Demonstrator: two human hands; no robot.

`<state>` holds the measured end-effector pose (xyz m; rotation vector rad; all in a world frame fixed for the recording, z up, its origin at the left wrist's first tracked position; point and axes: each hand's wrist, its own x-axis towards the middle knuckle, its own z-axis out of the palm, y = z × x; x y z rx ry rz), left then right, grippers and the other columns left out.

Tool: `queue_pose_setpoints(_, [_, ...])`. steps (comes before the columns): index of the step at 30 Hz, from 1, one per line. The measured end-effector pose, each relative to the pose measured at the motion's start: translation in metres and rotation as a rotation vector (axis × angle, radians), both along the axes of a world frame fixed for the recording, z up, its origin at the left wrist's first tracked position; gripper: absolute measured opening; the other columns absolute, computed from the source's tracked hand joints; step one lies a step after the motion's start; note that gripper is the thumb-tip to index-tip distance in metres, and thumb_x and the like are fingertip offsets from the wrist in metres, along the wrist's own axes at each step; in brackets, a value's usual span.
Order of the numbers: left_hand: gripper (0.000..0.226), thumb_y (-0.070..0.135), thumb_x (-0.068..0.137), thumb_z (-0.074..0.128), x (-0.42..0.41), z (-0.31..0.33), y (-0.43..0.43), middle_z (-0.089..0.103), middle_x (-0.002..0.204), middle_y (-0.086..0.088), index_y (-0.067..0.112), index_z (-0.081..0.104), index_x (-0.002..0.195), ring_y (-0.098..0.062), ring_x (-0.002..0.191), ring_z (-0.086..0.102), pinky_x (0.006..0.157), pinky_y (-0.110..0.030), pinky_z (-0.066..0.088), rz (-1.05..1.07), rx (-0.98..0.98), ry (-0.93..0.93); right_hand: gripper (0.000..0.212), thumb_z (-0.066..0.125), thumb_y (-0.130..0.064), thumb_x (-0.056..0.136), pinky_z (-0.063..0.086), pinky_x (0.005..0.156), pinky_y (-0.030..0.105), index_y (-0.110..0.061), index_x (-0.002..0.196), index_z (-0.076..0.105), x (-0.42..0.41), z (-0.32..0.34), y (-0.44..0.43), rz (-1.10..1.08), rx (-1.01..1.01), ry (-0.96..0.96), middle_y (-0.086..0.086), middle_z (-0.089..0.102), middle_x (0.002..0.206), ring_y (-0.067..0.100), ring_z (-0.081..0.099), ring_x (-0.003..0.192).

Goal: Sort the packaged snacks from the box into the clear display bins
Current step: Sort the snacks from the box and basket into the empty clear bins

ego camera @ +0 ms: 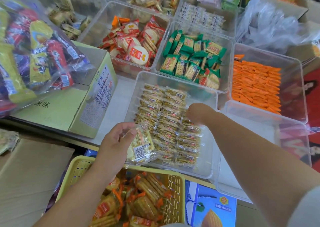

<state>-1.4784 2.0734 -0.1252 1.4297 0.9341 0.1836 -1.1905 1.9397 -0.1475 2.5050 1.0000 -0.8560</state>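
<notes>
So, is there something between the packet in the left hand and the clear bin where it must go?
Nothing visible blocks it. The left hand holds the packet at the open bin's near-left edge, beside the rows of like packets. The right hand is over the rows farther back, not in the path.

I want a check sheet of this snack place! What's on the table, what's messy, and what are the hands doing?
Surface: pale table, mostly covered by clear bins.
Job's things: near clear bin with neat rows of clear-wrapped crackers; green packs, red-wrapped rice crackers, orange packs in bins behind.
Clutter: yellow basket of orange-wrapped crackers, big snack bag on a cardboard box, crumpled plastic bag.
Grippers: left hand holds a cracker stack; right hand reaches into the near bin.
Cables: nothing seen.
Surroundings: blue almond box.
</notes>
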Motion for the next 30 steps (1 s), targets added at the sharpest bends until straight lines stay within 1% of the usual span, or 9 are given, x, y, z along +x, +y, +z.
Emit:
queue_pose_setpoints(3, [0.013, 0.04, 0.1, 0.061, 0.0, 0.001, 0.0, 0.065, 0.106, 0.033, 0.048, 0.069, 0.106, 0.018, 0.1, 0.057, 0.085, -0.022, 0.04, 0.004, -0.016, -0.009, 0.022, 0.046, 0.003, 0.097, 0.044, 0.074, 0.03, -0.003, 0.095, 0.067, -0.007, -0.01, -0.001, -0.056, -0.019, 0.04, 0.004, 0.05, 0.084, 0.024, 0.053, 0.087])
queue_pose_setpoints(8, [0.019, 0.03, 0.102, 0.062, 0.0, 0.002, -0.002, 0.064, 0.099, 0.035, 0.047, 0.069, 0.103, 0.013, 0.094, 0.057, 0.085, -0.025, 0.042, 0.017, -0.003, -0.017, 0.03, 0.044, -0.002, 0.101, 0.051, 0.095, 0.034, -0.002, 0.119, 0.068, -0.016, -0.017, -0.002, -0.177, 0.069, 0.079, 0.013, 0.061, 0.123, 0.029, 0.058, 0.114])
queue_pose_setpoints(13, [0.028, 0.021, 0.102, 0.06, 0.001, 0.003, -0.002, 0.062, 0.116, 0.029, 0.047, 0.068, 0.106, 0.01, 0.103, 0.058, 0.078, -0.023, 0.045, 0.056, -0.018, -0.033, 0.067, 0.043, -0.033, 0.106, 0.047, 0.105, 0.046, -0.007, 0.16, 0.014, -0.027, -0.008, -0.011, -0.573, 0.402, 0.149, 0.018, 0.036, 0.158, 0.038, 0.05, 0.132])
queue_pose_setpoints(15, [0.031, 0.019, 0.101, 0.062, 0.0, 0.004, -0.002, 0.058, 0.123, 0.031, 0.048, 0.066, 0.11, 0.021, 0.1, 0.054, 0.072, -0.014, 0.046, 0.05, -0.011, -0.035, 0.073, 0.049, -0.034, 0.104, 0.044, 0.111, 0.046, -0.014, 0.162, 0.011, -0.04, 0.001, -0.018, -0.633, 0.534, 0.146, 0.011, 0.03, 0.163, 0.033, 0.044, 0.139])
queue_pose_setpoints(19, [0.031, 0.025, 0.098, 0.065, 0.001, 0.006, -0.002, 0.055, 0.126, 0.033, 0.051, 0.064, 0.114, 0.018, 0.105, 0.055, 0.08, -0.026, 0.051, 0.044, -0.004, 0.016, 0.069, 0.066, -0.036, 0.093, 0.032, 0.114, 0.034, -0.03, 0.154, 0.035, -0.094, 0.031, -0.038, -0.471, 0.817, 0.156, -0.004, 0.039, 0.158, 0.018, 0.04, 0.142])
queue_pose_setpoints(21, [0.026, 0.026, 0.097, 0.066, 0.005, 0.011, -0.002, 0.062, 0.126, 0.017, 0.047, 0.067, 0.113, 0.001, 0.099, 0.068, 0.074, -0.031, 0.059, 0.112, -0.098, -0.012, 0.077, 0.072, -0.053, 0.084, 0.032, 0.117, 0.038, -0.043, 0.151, 0.036, -0.126, 0.047, -0.046, -0.284, 0.839, 0.321, -0.015, 0.031, 0.161, 0.01, 0.033, 0.145])
queue_pose_setpoints(25, [0.02, 0.028, 0.092, 0.066, 0.012, 0.025, -0.006, 0.075, 0.117, -0.008, 0.032, 0.074, 0.11, -0.029, 0.107, 0.072, 0.095, -0.057, 0.057, 0.183, -0.265, -0.091, 0.093, 0.078, -0.061, 0.074, 0.024, 0.118, 0.033, -0.05, 0.153, 0.029, -0.167, 0.058, -0.055, 0.033, 0.853, 0.379, -0.025, 0.013, 0.165, 0.003, 0.017, 0.152])
queue_pose_setpoints(28, [0.022, 0.034, 0.087, 0.066, 0.016, 0.034, -0.022, 0.077, 0.11, -0.013, 0.026, 0.078, 0.104, -0.026, 0.095, 0.076, 0.073, -0.046, 0.063, 0.135, -0.395, -0.154, 0.068, 0.079, -0.037, 0.083, 0.027, 0.116, 0.025, -0.035, 0.146, 0.051, -0.179, 0.061, -0.057, 0.032, 0.991, 0.217, -0.013, 0.039, 0.158, 0.009, 0.036, 0.144])
queue_pose_setpoints(30, [0.03, 0.044, 0.085, 0.065, 0.016, 0.036, -0.033, 0.076, 0.112, -0.014, 0.027, 0.077, 0.108, -0.032, 0.099, 0.074, 0.082, -0.054, 0.062, 0.096, -0.444, -0.156, 0.05, 0.073, -0.03, 0.088, 0.031, 0.111, 0.02, -0.029, 0.137, 0.062, -0.179, 0.063, -0.06, -0.025, 1.072, 0.162, -0.013, 0.055, 0.144, 0.008, 0.048, 0.133])
